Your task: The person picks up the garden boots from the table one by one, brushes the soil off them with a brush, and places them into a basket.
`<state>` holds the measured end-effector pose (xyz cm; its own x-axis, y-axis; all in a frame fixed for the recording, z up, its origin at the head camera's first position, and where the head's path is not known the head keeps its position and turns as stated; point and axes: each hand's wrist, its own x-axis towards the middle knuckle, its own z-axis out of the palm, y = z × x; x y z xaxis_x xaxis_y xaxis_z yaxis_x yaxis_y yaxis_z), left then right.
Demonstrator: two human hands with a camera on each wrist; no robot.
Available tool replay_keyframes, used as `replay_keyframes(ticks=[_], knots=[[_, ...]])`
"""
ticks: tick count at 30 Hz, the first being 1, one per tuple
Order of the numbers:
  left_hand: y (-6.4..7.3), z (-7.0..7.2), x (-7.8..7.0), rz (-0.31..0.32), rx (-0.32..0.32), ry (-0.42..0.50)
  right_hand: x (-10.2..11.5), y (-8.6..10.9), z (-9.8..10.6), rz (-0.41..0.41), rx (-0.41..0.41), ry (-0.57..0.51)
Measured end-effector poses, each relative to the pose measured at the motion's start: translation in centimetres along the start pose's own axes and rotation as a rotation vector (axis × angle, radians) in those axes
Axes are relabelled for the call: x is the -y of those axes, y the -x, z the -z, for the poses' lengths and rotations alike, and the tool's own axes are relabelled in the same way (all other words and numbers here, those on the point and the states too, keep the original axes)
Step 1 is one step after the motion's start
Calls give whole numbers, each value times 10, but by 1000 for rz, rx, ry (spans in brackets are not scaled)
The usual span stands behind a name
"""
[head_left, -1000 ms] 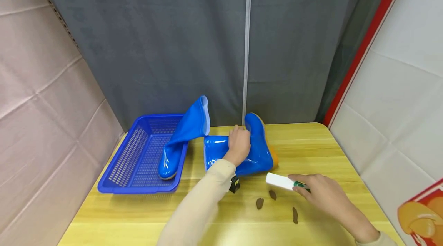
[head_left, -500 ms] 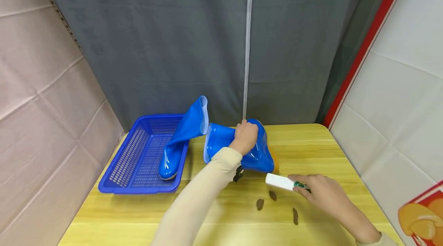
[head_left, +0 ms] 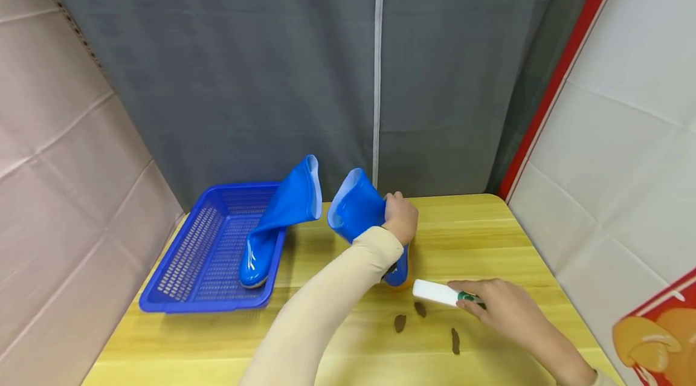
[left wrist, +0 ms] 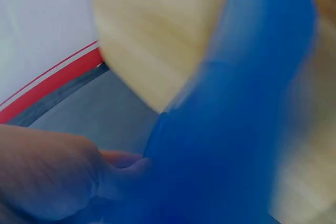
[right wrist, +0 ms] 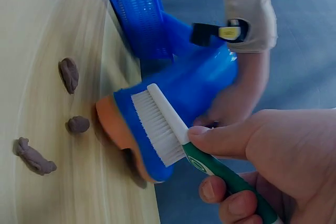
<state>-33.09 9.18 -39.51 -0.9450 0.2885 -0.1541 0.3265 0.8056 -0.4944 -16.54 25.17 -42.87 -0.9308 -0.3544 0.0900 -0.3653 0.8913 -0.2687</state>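
Note:
My left hand [head_left: 401, 217] grips a blue rain boot [head_left: 356, 208] around its shaft. The boot stands tilted, its pale-lined opening up and leaning left, its toe low near the tabletop. Seen from the left wrist, the boot [left wrist: 220, 129] is blurred. In my right hand [head_left: 508, 307] is a scrubbing brush [head_left: 435, 292], held by its green handle. The right wrist view shows the brush's white bristles [right wrist: 157, 124] overlapping the boot just above its orange sole [right wrist: 113, 121]. Three brown lumps lie on the table, one of them [head_left: 399, 323] below the boot.
To the left is a blue plastic basket [head_left: 203, 308]. A second blue rain boot [head_left: 288, 205] leans over its right side, toe inside. The wooden table [head_left: 467, 229] meets a grey curtain [head_left: 272, 72] behind and a white panel [head_left: 614, 150] on the right.
The left hand has turned the boot from lying on its side to a more upright tilt, opening raised, and has moved slightly right. The right hand keeps the brush in nearly the same place.

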Motion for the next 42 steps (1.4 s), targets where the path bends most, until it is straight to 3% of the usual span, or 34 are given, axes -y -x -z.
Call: replay_keyframes(ticks=[5,9,14,18,22,28,36,42], knots=[[4,-20,-4,12,83,22,2,0,-3,-13,-3,-6],[7,-32,8,7,94,165,5,-2,-4,-48,17,-11],[13,-48,23,-88,115,377,9,-4,-5,-92,69,-19],[15,-55,29,-128,169,478,11,-3,-6,-104,73,-26],[12,-60,34,-118,190,556,12,-2,-7,-115,83,-19],[2,-54,39,-110,50,549,12,-4,-7,-113,81,-15],[-9,-29,43,-91,-199,366,10,-6,-6,-88,63,-10],[-12,-15,42,-131,-318,238,7,-5,-8,-20,38,-40]])
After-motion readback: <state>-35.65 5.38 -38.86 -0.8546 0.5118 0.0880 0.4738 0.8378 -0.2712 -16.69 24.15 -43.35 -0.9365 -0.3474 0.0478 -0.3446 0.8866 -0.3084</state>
